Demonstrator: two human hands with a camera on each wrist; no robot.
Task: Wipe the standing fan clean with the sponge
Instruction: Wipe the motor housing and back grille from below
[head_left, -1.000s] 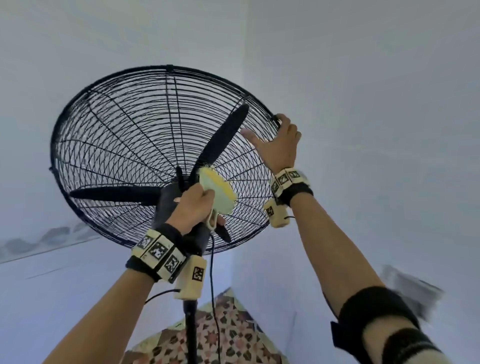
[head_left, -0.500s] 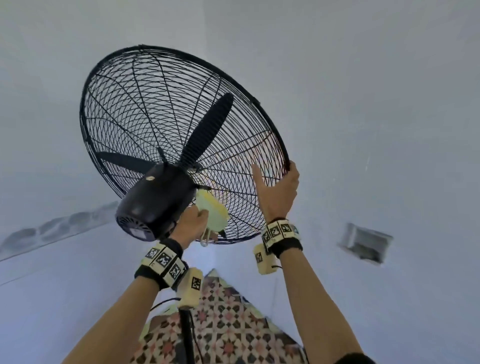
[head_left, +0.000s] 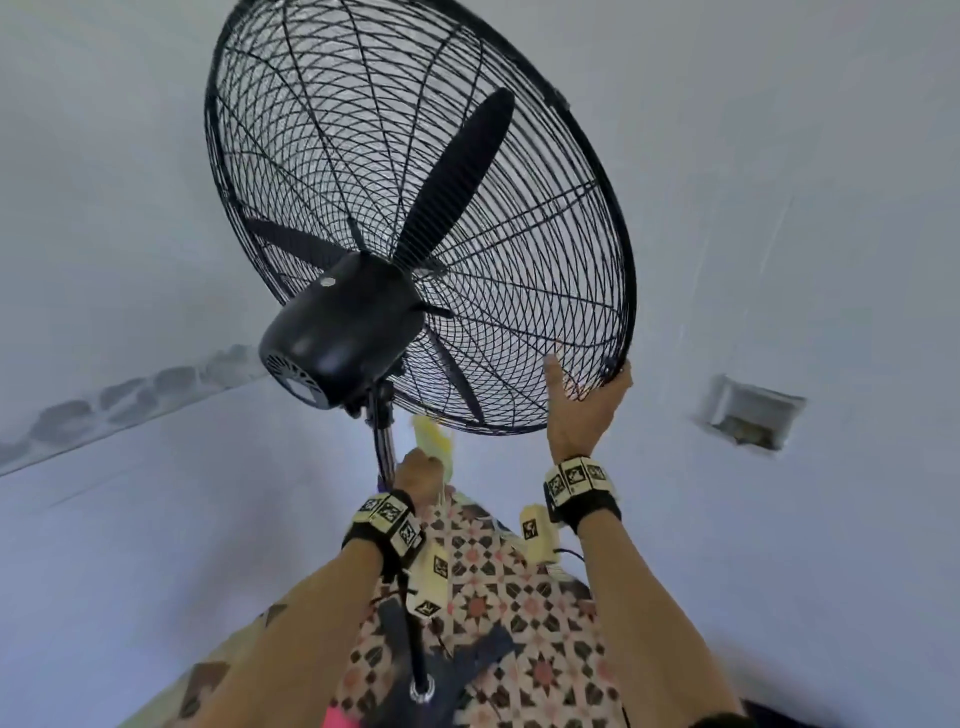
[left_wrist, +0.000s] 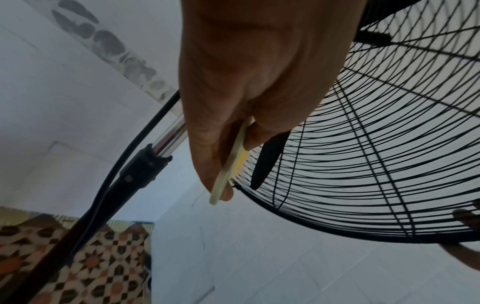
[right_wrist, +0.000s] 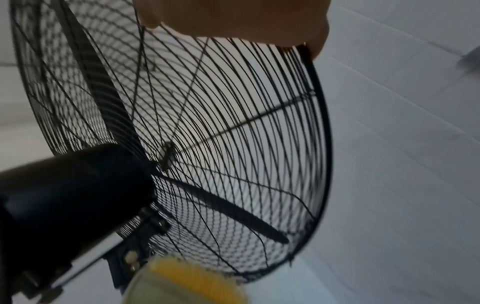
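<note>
**Standing fan gripped at the rim, sponge tucked low by the pole**

Standing fan (head_left: 415, 234) fills the head view, its big black wire cage tilted back toward the pale wall (head_left: 779, 156), three dark blades visible through the grille. Behind the cage sits the black motor housing (head_left: 340, 332), and under it the chrome pole (head_left: 385, 452) drops toward the patterned floor tiles (head_left: 519, 597), with a black cable (left_wrist: 135, 139) running alongside it in the left wrist view.

Over to the right hand (head_left: 584, 405): it is up at the lower right edge of the cage, thumb (head_left: 555, 376) spread against the back wires, fingers hooked over the black rim (right_wrist: 320, 107) and out of sight behind it. That is a hold on the fan, palm toward the camera.

Now the left hand (head_left: 418, 475), lower, just right of the pole and below the bottom edge of the cage. Its fingers (left_wrist: 207, 160) are curled around the sponge (head_left: 434, 441), a pale cream pad with a yellow face. In the left wrist view the pad runs edge-on between thumb and fingers, its far end poking out past the fingertips, yellow side turned toward the grille and very close to the cage's bottom rim; whether it actually touches the wires, I cannot tell. The right wrist view catches the yellow face blurred at the bottom, beneath the cage.
</note>
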